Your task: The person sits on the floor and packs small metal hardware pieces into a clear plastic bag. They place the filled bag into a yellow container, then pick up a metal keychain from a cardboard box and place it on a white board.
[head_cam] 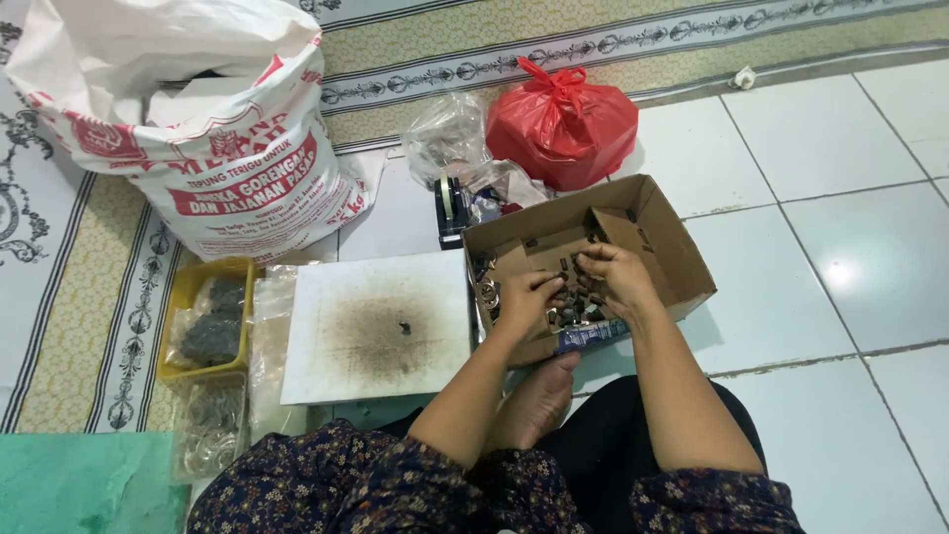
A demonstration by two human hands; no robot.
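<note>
Inside the creased cardboard box (662, 237), curled fingers of both hands pinch small dark metal pieces (578, 302)

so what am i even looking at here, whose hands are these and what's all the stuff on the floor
This is a single picture from a camera worn on a person's head, looking down, so the hands are that person's own. They sit on a white tiled floor with patterned mats beside it. Both the left hand and the right hand reach into an open brown cardboard box, fingering small dark metal parts; what each holds is too small to tell. Beside the box lies a white square board with a dark smudge. Further left are a yellow tray of bagged dark bits and clear bags. Behind stand a big white printed sack, a red plastic bag and a tape dispenser.
</note>
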